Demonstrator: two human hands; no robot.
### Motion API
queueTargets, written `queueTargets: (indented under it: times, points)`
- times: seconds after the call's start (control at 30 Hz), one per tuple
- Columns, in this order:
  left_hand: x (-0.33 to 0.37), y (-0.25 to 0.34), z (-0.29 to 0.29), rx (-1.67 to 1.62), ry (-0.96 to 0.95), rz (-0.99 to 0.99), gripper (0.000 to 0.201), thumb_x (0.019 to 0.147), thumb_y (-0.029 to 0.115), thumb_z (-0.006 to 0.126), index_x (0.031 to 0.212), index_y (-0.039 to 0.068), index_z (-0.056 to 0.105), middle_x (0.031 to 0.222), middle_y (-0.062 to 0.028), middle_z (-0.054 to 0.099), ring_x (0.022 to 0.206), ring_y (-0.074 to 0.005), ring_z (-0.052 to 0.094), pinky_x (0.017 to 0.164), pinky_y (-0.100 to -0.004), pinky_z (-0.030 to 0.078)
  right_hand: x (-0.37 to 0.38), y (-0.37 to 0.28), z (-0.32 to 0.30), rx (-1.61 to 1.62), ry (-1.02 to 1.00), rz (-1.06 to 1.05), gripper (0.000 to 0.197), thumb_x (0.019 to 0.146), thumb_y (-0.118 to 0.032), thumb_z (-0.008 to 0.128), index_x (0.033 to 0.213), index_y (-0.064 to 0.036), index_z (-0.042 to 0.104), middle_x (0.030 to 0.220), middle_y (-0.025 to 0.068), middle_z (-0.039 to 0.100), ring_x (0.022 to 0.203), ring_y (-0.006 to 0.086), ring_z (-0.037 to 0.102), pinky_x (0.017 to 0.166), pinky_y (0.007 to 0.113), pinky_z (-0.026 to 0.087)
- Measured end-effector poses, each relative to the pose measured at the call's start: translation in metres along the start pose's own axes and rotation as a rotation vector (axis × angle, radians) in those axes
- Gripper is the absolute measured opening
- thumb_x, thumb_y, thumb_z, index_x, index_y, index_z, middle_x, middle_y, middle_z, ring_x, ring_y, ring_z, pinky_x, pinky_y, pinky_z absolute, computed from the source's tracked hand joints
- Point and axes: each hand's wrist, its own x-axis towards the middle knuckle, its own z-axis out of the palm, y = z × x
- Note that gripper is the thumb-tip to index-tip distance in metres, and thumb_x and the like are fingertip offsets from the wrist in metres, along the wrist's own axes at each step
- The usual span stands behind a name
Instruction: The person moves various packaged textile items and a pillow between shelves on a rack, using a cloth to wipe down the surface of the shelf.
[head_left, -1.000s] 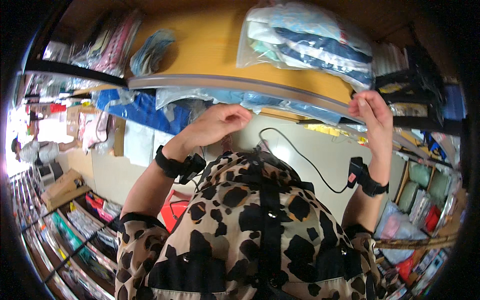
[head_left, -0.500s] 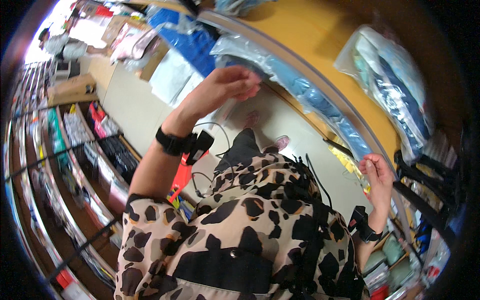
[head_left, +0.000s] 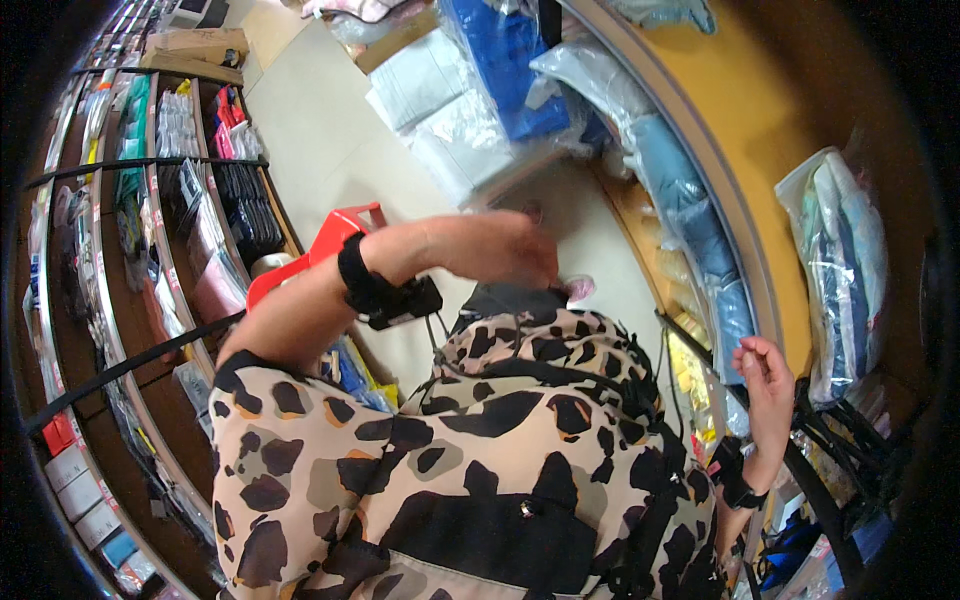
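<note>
My left hand (head_left: 510,249) hangs in front of my body above the floor, back of the hand up. Its fingers point down and are blurred and mostly hidden, so I cannot tell what they hold, if anything. My right hand (head_left: 766,385) is at the right, by the shelf edge, with loosely bent fingers a little apart and nothing seen in them. Nearest to it are blue garments in clear plastic (head_left: 680,195) along the lower shelf. On the yellow-brown shelf above lies a bagged bundle of clothing (head_left: 838,270) in white, navy and light blue.
A red plastic stool (head_left: 345,228) stands beyond my left forearm. White wrapped packages (head_left: 425,82) and a blue bagged package (head_left: 512,75) are piled ahead. Racks of packaged goods (head_left: 150,250) line the left side. A cardboard box (head_left: 195,52) sits at the far left.
My left hand has dropped from the bagged goods ahead toward my body, turning its fingers down. My right hand stays by the shelf. The view has turned, showing more of the red stool.
</note>
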Motion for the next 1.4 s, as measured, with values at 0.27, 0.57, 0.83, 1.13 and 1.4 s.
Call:
queueTargets:
  times: [0.27,0.57,0.83,1.13,1.4]
  points:
    - [0.010,-0.125,-0.041,-0.494,0.447,-0.246,0.018,0.085,0.020,0.053,0.096,0.005,0.056,0.083,-0.0017,0.059,0.078,-0.0110,0.056,0.070,-0.0250,0.046,-0.001,0.010,-0.005,0.107,0.355,-0.158,0.015,0.089,-0.011,0.048,0.096,0.0017,0.052,0.080,0.0059,0.056,0.072,0.0110,0.054,0.067,0.023,0.043]
    - [0.029,-0.241,-0.118,-0.778,0.746,-0.319,0.023,0.078,0.018,0.058,0.093,0.001,0.057,0.078,-0.0063,0.058,0.067,-0.0156,0.058,0.059,-0.0265,0.049,0.025,-0.033,0.040,0.272,0.557,-0.167,0.014,0.089,-0.015,0.049,0.093,-0.0013,0.052,0.075,0.0044,0.054,0.064,0.0107,0.052,0.061,0.022,0.044]
    - [0.080,-0.286,-0.185,-0.449,0.989,-0.375,0.072,0.071,0.032,0.069,0.122,-0.007,0.037,0.114,-0.0247,0.050,0.104,-0.0312,0.051,0.087,-0.0341,0.043,0.063,-0.072,0.112,0.224,0.468,-0.090,0.013,0.088,-0.014,0.050,0.092,-0.0017,0.053,0.073,0.0046,0.056,0.063,0.0100,0.054,0.059,0.023,0.045]
    - [0.111,-0.301,-0.262,-0.376,1.164,-0.312,0.096,0.063,0.041,0.073,0.130,-0.007,0.023,0.125,-0.0251,0.042,0.118,-0.0329,0.040,0.098,-0.0340,0.032,0.095,-0.093,0.142,0.131,0.303,0.018,0.020,0.087,-0.013,0.050,0.105,-0.0031,0.049,0.083,0.0056,0.057,0.070,0.0112,0.055,0.060,0.022,0.045]
    - [0.123,-0.266,-0.301,-0.278,1.143,-0.219,0.085,0.067,0.031,0.072,0.128,-0.006,0.026,0.122,-0.0237,0.045,0.114,-0.0313,0.044,0.095,-0.0326,0.034,0.198,-0.110,0.128,-0.106,0.448,-0.189,0.046,0.081,-0.007,0.054,0.124,-0.0074,0.038,0.110,0.0129,0.050,0.092,0.0194,0.053,0.074,0.029,0.046]
